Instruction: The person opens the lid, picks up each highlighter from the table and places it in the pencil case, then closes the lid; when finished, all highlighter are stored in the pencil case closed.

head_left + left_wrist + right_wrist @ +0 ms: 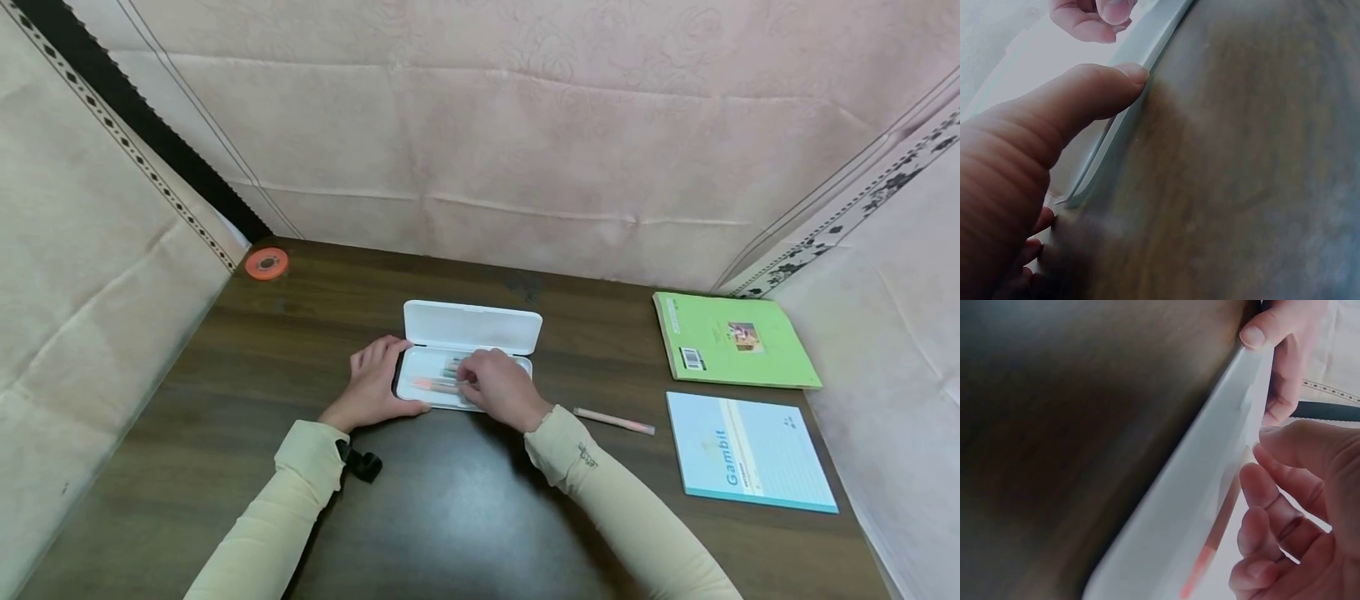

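A white pencil case (420, 364) lies on the table with its lid (472, 325) raised at the back. My left hand (378, 383) grips the case's left end, the thumb along its near edge and the fingers at the far left corner. Over the right part of the case is my right hand (498, 387), its fingers loosely curled and nothing visible between them. A peach-coloured marker (435, 385) lies in the case below those fingers, near their tips in the right wrist view. Several greenish pens (452, 367) lie behind it, partly hidden by the right hand.
Another pinkish marker (613, 421) lies on the table right of the case. Farther right are a green book (735, 342) and a light blue notebook (750, 450). An orange-red roll of tape (267, 263) sits at the far left corner. Pale cloth (450, 150) hangs around the table.
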Motion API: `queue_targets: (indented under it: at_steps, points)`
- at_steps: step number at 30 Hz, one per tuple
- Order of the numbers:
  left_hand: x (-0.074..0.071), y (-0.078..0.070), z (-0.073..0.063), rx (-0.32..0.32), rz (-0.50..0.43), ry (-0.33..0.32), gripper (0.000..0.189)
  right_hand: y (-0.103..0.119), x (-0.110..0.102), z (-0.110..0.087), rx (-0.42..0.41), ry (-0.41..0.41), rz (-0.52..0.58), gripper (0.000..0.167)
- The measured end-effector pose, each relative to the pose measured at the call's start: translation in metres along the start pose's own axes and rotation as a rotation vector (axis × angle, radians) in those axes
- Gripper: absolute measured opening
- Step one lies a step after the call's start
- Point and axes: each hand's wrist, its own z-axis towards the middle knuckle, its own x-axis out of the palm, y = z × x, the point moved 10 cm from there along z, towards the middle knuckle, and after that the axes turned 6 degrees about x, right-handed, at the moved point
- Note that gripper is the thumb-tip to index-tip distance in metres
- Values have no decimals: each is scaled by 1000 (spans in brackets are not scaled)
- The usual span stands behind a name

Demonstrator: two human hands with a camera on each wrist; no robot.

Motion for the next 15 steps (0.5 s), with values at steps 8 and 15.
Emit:
queue_targets:
  at_steps: [8,15]
  points:
    - [0,0,-1,-2,1,5,100,-3,-12,-15,-47,-38,44,4]
    - [-2,-3,0,11,6,-8,100,-32,-32,-40,-34,-83,90,4]
